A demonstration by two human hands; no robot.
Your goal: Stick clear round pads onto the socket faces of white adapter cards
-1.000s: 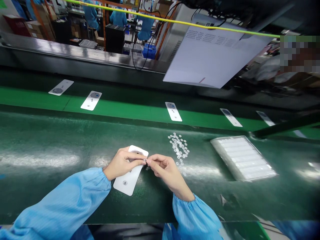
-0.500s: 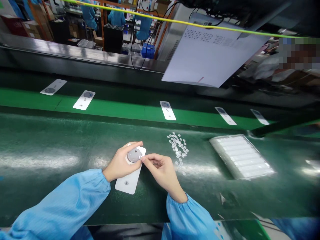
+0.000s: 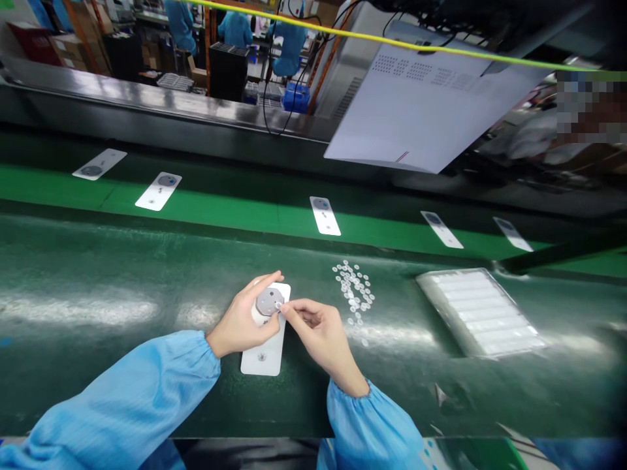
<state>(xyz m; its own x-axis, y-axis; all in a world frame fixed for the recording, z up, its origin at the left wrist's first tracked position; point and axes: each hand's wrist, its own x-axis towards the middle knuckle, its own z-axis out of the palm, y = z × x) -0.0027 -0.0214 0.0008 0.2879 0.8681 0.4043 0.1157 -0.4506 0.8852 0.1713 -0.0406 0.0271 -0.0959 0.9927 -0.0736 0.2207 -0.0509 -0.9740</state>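
Note:
My left hand (image 3: pixel 245 321) grips a white rounded rectangular panel (image 3: pixel 274 346), its fingers along the left and top edges. Near the panel's top is a grey disc-like patch (image 3: pixel 267 301) with small dark holes, partly hidden by the thumb. A dark round mark sits lower on the panel. With thumb and forefinger, my right hand (image 3: pixel 317 331) pinches a small clear round ring (image 3: pixel 278 305) at the grey patch's right edge. To the right, a loose pile of similar small clear rings (image 3: pixel 353 287) lies on the green worktop (image 3: pixel 157 385).
Beyond the worktop, several similar white panels (image 3: pixel 325 216) lie on a green belt (image 3: pixel 245 212). A clear-wrapped pack of white strips (image 3: pixel 477 313) rests at right. Overhead hang a large white panel-like housing (image 3: pixel 392 117) and a yellow cable (image 3: pixel 372 38). People in blue work clothes are in the background.
The held panel has turned slightly, its lower end swinging right. My right hand still pinches the ring against the grey patch. The panels on the belt have shifted slightly left against the background.

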